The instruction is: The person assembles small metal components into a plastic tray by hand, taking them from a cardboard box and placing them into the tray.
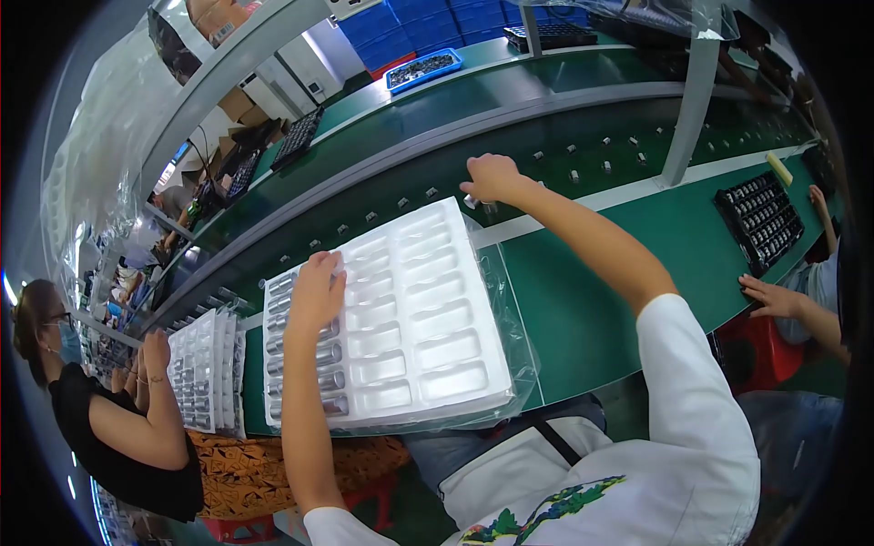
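A white moulded plastic tray (pixel 393 396) lies in front of me, on a stack wrapped in clear film. Silver metal cylinders (pixel 330 353) fill its left part, while the pockets to the right hold none. My left hand (pixel 314 296) rests over the filled side, fingers curled down among the cylinders. Whatever those fingers hold is hidden beneath them. Past the tray's far right corner, my right hand (pixel 494 179) reaches onto the green conveyor belt. Its fingers are closed on a small silver cylinder (pixel 471 201), which shows below the fingertips.
Small metal parts (pixel 607 166) stand spaced along the belt. A metal post (pixel 687 118) rises at right. Beyond it, a black tray of parts (pixel 760 218) lies near another person's hand (pixel 772 297). At left, a masked person works at more white trays (pixel 202 373). A blue bin (pixel 424 70) sits on the far shelf.
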Tool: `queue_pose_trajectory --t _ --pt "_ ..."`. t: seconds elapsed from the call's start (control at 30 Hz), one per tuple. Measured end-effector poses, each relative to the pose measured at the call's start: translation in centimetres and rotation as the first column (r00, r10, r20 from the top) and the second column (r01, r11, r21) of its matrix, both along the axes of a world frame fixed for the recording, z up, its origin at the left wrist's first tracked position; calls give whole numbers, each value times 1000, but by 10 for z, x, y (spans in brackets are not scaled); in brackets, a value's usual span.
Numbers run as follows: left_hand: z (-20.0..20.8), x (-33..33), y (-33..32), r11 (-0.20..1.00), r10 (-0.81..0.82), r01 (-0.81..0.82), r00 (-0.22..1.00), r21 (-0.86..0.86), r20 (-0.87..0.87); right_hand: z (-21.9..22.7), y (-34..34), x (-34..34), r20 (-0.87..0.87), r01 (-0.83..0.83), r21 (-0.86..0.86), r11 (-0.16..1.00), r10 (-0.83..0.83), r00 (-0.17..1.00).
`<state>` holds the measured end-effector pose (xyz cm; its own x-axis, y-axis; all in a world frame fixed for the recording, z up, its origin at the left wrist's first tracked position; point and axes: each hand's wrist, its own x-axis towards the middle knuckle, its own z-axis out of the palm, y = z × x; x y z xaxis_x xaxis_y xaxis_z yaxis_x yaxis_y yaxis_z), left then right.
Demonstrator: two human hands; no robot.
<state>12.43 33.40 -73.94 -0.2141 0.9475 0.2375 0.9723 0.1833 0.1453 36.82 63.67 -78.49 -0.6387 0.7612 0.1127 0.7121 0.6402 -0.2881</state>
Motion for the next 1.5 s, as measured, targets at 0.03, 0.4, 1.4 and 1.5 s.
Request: queue_pose_trajectory --t 0.03,0.4,1.4,1.5 --pt "3 -3 3 1000 28 -28 1000 -8 3 2 4 -6 -5 2 2 1000 -2 1000" --pt "5 -28 23 989 135 -146 965 29 226 -37 26 -43 -66 -240 -128 962 233 970" --pt "22 36 38 900 -179 -208 623 382 761 -61 15 56 -168 -375 124 919 392 905" --pt "31 71 23 920 -330 -261 -118 292 937 -61 8 47 -374 -418 116 901 429 822"
